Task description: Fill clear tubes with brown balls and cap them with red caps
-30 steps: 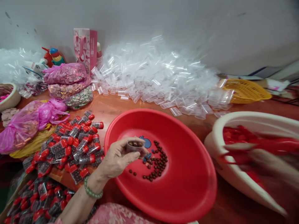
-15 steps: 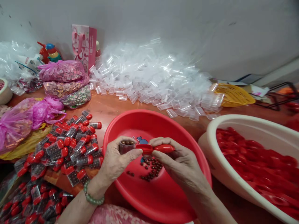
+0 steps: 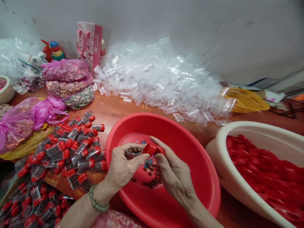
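Left hand (image 3: pixel 124 166) clenches a filled tube (image 3: pixel 133 152); right hand (image 3: pixel 172 172) pinches a red cap (image 3: pixel 152 148) beside it, over the red basin (image 3: pixel 190 152).

A heap of clear empty tubes (image 3: pixel 156 79) lies along the wall. Capped tubes (image 3: pixel 71 148) are piled at left on the table (image 3: pixel 111 110). Pink bags (image 3: pixel 26 118) sit beside them (contents unclear). A yellow basket (image 3: pixel 247 99) lies at right, a gift bag (image 3: pixel 89 44) behind.
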